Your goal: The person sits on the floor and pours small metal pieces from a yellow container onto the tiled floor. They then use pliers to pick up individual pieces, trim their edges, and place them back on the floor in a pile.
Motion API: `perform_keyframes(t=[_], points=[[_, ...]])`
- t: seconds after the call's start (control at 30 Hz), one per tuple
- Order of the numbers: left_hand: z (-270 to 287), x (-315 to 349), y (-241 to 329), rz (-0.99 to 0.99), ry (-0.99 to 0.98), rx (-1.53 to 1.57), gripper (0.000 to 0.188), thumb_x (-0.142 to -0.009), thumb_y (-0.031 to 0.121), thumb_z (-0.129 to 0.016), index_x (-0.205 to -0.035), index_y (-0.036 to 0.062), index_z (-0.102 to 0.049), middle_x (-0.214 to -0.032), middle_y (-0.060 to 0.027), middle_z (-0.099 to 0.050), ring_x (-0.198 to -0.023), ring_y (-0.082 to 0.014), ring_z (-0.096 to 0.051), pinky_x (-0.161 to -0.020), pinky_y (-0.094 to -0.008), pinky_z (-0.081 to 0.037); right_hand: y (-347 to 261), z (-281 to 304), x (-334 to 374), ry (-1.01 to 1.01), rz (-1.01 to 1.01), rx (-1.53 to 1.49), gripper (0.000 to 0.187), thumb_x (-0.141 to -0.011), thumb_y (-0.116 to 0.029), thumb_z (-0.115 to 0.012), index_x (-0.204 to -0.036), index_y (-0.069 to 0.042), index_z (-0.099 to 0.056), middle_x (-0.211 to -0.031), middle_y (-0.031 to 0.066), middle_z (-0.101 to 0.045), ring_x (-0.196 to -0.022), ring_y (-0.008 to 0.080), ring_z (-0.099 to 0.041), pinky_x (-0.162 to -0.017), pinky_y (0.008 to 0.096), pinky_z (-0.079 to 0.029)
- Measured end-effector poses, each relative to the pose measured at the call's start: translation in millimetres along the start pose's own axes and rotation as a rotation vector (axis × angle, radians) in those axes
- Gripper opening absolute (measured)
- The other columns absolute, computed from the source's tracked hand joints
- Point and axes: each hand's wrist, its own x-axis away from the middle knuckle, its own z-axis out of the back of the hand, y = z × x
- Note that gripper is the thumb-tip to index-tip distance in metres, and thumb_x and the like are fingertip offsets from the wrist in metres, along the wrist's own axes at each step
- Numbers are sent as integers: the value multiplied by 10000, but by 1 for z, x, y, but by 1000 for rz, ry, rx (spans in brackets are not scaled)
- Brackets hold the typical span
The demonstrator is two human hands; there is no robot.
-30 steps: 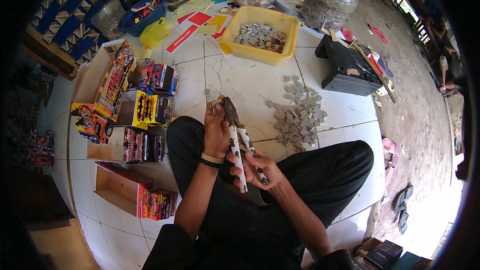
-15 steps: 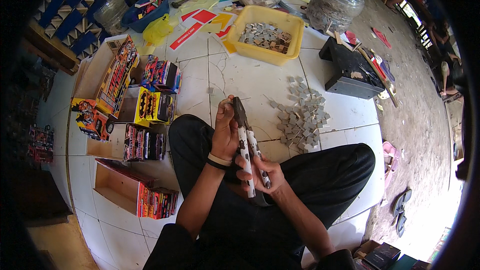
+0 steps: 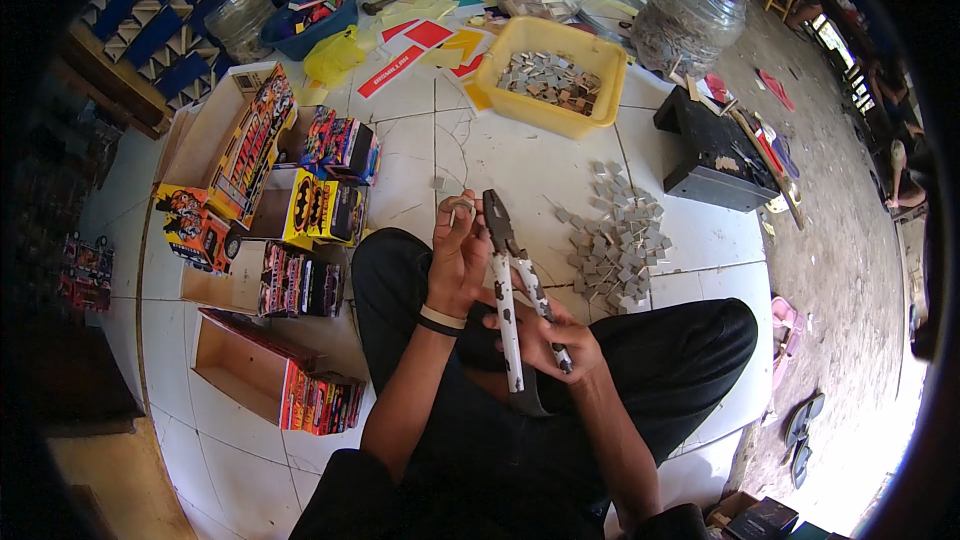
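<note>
My right hand (image 3: 562, 342) holds a pair of pliers (image 3: 515, 325) by its handles, which are white with dark worn patches. The dark metal jaws point up and away from me. Close beside the jaws is my left hand (image 3: 458, 260), its fingers curled and their tips together; anything small between them cannot be made out. Just beyond these fingertips a small grey square piece (image 3: 447, 184) lies on the tiles. To the right is a loose pile of similar grey squares (image 3: 618, 240), some with thin sticks or pins showing.
A yellow tub (image 3: 612, 100) of small squares stands ahead. Toy trucks (image 3: 240, 160) and colourful boxes line the left. A black stand (image 3: 705, 165) is at right, near sandals (image 3: 803, 420) on rough ground. Behind are clear plastic containers (image 3: 690, 15) and a blue basin (image 3: 318, 35).
My left fingers have come away from the plier jaws and curled. The pliers' handles are spread wider, and my right hand has shifted on them. The whole view has shifted slightly.
</note>
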Motion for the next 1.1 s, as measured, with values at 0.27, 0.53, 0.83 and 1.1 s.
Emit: perform_keyframes(t=[0.27, 0.53, 0.83, 1.1], points=[[0, 0, 3, 11, 55, 14, 240, -981, 98, -702, -1204, 72, -619, -1239, -57, -647, -1120, -168, -619, -909, -271, -544, -15, -8, 5, 49, 164, 129, 955, -916, -248, -731, -1662, -164, -141, -1648, 230, -289, -1398, 414, -450, -1098, 508, -412], [-3, -3, 14, -10, 198, -287, 297, -957, 61, -732, -1238, 44, -639, -1168, -69, -706, -1076, -160, -668, -881, -269, -535, -49, 0, 24, 418, 266, 569, 782, -963, -71, -659, -1630, -97, -251, -1438, 191, -543, -1136, 278, -643, -936, 386, -542], [12, -15, 14, -105, 280, -828, 229, -921, 32, -743, -1142, 2, -691, -1036, -54, -728, -939, -113, -653, -855, -265, -514, -16, 73, 3, 834, 136, 1839, 801, -805, 20, -615, -1566, -112, -405, -1152, 234, -620, -1022, 415, -636, -884, 468, -532], [29, -20, 9, -76, 240, -884, 280, -916, 22, -742, -1193, 8, -704, -1050, -44, -727, -984, -123, -664, -896, -270, -525, 15, 59, -38, 765, -181, 2144, 773, -770, 4, -640, -1495, -220, -492, -1210, 203, -580, -1095, 447, -605, -932, 559, -498]])
